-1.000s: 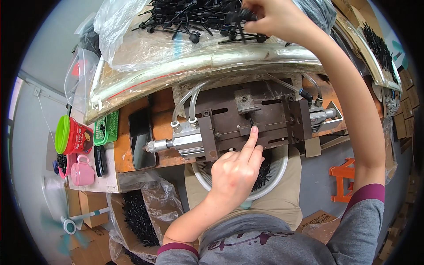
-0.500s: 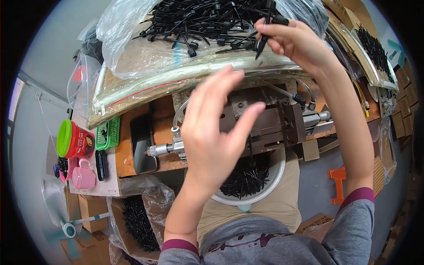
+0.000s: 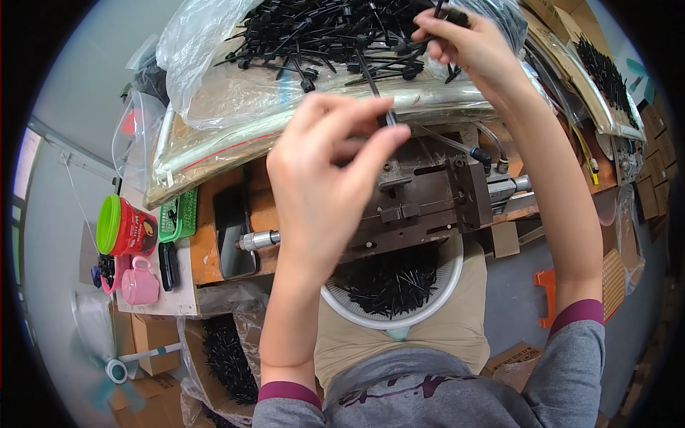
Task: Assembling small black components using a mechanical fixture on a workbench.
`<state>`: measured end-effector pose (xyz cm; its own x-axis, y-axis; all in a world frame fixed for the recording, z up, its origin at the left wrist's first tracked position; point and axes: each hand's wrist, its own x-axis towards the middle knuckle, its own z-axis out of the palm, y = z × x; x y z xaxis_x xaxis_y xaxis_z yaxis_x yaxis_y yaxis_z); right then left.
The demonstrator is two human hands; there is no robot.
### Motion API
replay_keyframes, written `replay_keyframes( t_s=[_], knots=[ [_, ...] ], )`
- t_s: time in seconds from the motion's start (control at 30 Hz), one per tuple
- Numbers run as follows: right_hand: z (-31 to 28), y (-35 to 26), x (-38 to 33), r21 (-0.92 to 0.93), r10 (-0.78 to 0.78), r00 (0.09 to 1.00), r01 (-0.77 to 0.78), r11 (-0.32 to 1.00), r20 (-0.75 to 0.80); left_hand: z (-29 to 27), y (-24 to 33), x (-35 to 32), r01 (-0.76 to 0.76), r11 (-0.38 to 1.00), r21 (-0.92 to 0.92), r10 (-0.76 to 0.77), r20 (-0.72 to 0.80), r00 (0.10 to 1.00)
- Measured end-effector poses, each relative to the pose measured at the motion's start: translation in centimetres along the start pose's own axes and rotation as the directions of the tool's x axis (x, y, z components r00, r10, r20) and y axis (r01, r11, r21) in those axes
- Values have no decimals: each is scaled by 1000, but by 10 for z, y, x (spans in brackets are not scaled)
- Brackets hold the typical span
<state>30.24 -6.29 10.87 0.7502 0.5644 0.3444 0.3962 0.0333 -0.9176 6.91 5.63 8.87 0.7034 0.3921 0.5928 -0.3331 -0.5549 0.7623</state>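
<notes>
My left hand is raised over the left side of a dark metal jig. Between its thumb and forefinger it pinches a thin black plastic stick with a thicker end, tilted toward the pile behind. My right hand, up at the pile's right edge, has its fingers closed on black plastic parts; how many is hard to make out. Behind both hands spreads a heap of black stick parts with knobbed ends, lying on clear plastic sheeting.
Below the jig, a white basket of black parts rests at my lap. Air fittings and hoses flank the jig. At left are a phone, green basket, red tub and pink cup. A lined carton stands lower left.
My left hand, spread and apparently holding nothing before, has shifted left and now pinches a black stick. My right hand has moved slightly up, still gripping black parts.
</notes>
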Motion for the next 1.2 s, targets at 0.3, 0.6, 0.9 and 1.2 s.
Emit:
replay_keyframes(
  t_s=[0.3,0.6,0.9,1.2],
  knots=[
    [18,14,2,-800,-345,819,549,241,458,9,4,-107,-130,944,303,37,295,955],
    [13,-46,-33,-461,-175,979,203,864,103,28,-16,-129,-271,798,538,64,372,926],
    [16,-51,-133,20,-141,988,140,990,57,25,-16,-115,-272,752,600,-8,421,907],
    [39,-1,-233,-506,-206,921,357,786,329,4,-21,0,-388,808,444,348,171,922]
  ],
)
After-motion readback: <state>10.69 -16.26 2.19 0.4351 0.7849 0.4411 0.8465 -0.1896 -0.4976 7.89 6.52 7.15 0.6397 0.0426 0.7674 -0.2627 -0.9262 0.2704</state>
